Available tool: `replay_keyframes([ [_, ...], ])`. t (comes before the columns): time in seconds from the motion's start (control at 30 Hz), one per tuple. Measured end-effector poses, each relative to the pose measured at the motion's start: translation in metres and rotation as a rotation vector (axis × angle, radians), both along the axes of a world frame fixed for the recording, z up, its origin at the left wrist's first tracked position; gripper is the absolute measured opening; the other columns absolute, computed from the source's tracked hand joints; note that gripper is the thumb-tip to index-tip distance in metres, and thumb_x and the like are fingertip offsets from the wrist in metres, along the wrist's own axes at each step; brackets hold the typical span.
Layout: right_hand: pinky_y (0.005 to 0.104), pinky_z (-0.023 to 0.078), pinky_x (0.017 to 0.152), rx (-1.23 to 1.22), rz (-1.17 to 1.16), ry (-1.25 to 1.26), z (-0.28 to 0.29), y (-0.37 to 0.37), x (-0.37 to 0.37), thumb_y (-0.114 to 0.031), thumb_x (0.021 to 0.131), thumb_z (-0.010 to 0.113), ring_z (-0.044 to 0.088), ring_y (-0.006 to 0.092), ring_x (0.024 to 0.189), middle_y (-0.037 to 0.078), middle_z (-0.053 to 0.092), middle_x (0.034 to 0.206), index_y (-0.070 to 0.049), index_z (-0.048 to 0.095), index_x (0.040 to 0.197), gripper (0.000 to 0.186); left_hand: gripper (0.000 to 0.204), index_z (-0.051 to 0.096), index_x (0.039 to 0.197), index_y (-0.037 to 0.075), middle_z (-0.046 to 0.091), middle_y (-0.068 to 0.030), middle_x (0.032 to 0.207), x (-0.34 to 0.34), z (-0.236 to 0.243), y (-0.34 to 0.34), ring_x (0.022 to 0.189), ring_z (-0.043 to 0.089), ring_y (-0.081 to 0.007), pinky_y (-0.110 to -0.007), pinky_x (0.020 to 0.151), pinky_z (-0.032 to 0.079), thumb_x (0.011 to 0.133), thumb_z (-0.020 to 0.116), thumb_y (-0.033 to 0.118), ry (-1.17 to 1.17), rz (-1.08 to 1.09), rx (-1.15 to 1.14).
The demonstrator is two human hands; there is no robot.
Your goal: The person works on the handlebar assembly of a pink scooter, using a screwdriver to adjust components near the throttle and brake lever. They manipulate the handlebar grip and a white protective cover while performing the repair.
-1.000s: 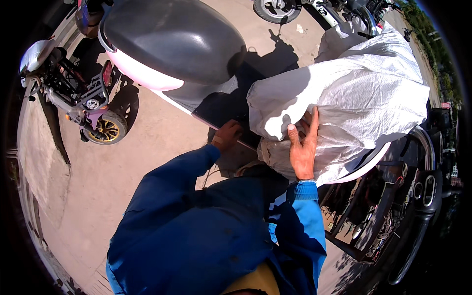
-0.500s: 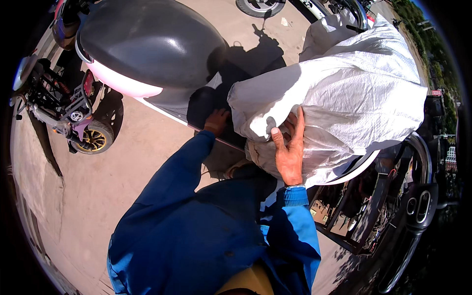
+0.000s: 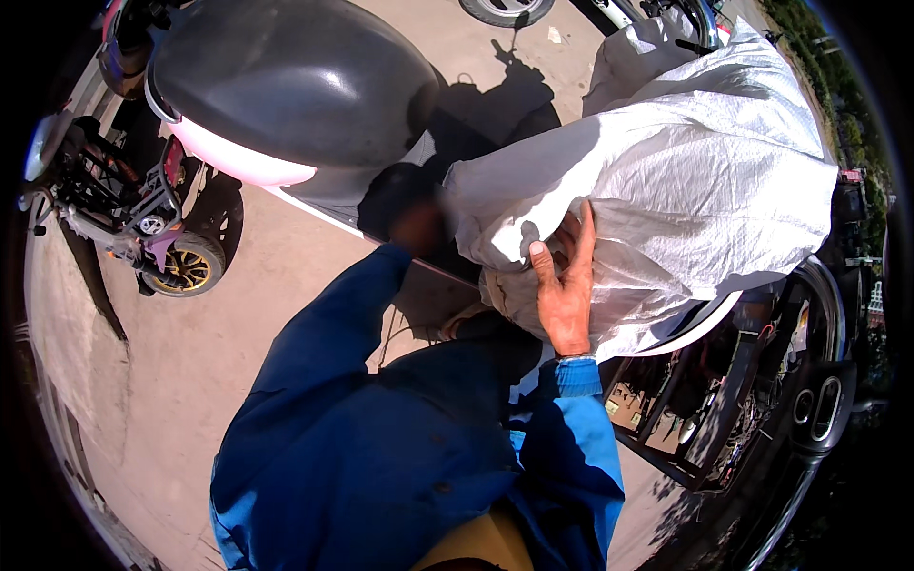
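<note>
A large white woven sack [image 3: 705,200] lies draped and creased over the front part of a pink and white scooter. My right hand [image 3: 568,290] rests against the near side of this cloth, thumb and fingers apart and pointing away from me. To the left, my left hand [image 3: 419,228] is in dark shade and blurred. It hovers by the scooter's footboard area, close to the sack's left edge; its fingers cannot be made out. The dark grey scooter seat [image 3: 295,81] sits beyond it, up and to the left.
At far left a small parked motorbike [image 3: 143,224] stands, with a gold-rimmed wheel. A handlebar grip [image 3: 819,404] sticks out at right. Below it is a dark metal rack [image 3: 695,409] with mixed items. Another vehicle's wheel [image 3: 506,9] shows at the top.
My left hand has shifted slightly and turned blurred beside the footboard. My right hand stays on the sack in nearly the same pose. The view has moved a little.
</note>
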State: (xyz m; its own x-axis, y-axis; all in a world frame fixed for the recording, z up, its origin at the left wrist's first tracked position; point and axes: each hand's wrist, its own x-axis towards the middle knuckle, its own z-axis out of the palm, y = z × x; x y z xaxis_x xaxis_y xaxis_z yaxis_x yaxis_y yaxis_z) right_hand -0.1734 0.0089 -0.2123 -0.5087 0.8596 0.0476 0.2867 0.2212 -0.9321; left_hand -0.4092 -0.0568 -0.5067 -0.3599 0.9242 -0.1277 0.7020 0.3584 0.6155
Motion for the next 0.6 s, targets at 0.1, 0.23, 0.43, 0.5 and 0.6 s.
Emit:
replay_keyframes([
  [0.1,0.0485,0.04,0.115,-0.016,-0.005,0.018,-0.003,0.001,0.0,-0.039,0.098,0.072,0.05,0.04,0.137,0.03,0.046,0.15,-0.007,0.023,0.164,0.088,0.044,0.061,0.125,0.009,0.065,-0.017,0.122,-0.006,0.02,-0.025,0.116,0.061,-0.0382,-0.047,0.1,0.051,0.083,0.074,0.011,-0.015,-0.024,0.172],
  [0.23,0.0481,0.045,0.11,-0.054,-0.002,0.073,-0.005,0.001,-0.001,-0.042,0.097,0.074,0.051,0.0398,0.135,0.031,0.046,0.151,-0.009,0.024,0.164,0.09,0.042,0.063,0.127,0.007,0.066,-0.0178,0.126,-0.011,0.075,-0.061,0.119,0.063,-0.0378,-0.044,0.102,0.052,0.086,0.073,0.009,0.007,-0.103,0.273],
  [0.43,0.0441,0.049,0.105,-0.05,-0.023,0.072,-0.009,-0.004,0.001,-0.027,0.1,0.071,0.054,0.0372,0.132,0.029,0.048,0.149,-0.009,0.028,0.163,0.078,0.042,0.065,0.131,0.004,0.067,-0.0162,0.13,-0.018,0.134,-0.099,0.112,0.068,-0.0349,-0.039,0.095,0.057,0.09,0.072,0.005,-0.029,-0.099,0.411],
  [0.5,0.0415,0.05,0.103,-0.059,-0.018,0.109,-0.017,-0.007,0.002,-0.022,0.099,0.072,0.057,0.0341,0.129,0.027,0.051,0.146,-0.008,0.033,0.161,0.074,0.042,0.065,0.133,0.004,0.068,-0.0128,0.128,-0.019,0.16,-0.104,0.111,0.068,-0.0288,-0.037,0.094,0.056,0.091,0.072,0.005,-0.082,-0.075,0.348],
  [0.6,0.0358,0.054,0.092,0.007,0.034,-0.031,-0.001,-0.021,0.003,-0.013,0.097,0.071,0.062,0.0256,0.106,0.016,0.06,0.126,-0.002,0.052,0.148,0.055,0.041,0.065,0.135,0.004,0.069,-0.0076,0.125,-0.019,0.203,-0.11,0.111,0.066,-0.0203,-0.033,0.095,0.055,0.094,0.071,0.003,-0.345,-0.059,0.335],
])
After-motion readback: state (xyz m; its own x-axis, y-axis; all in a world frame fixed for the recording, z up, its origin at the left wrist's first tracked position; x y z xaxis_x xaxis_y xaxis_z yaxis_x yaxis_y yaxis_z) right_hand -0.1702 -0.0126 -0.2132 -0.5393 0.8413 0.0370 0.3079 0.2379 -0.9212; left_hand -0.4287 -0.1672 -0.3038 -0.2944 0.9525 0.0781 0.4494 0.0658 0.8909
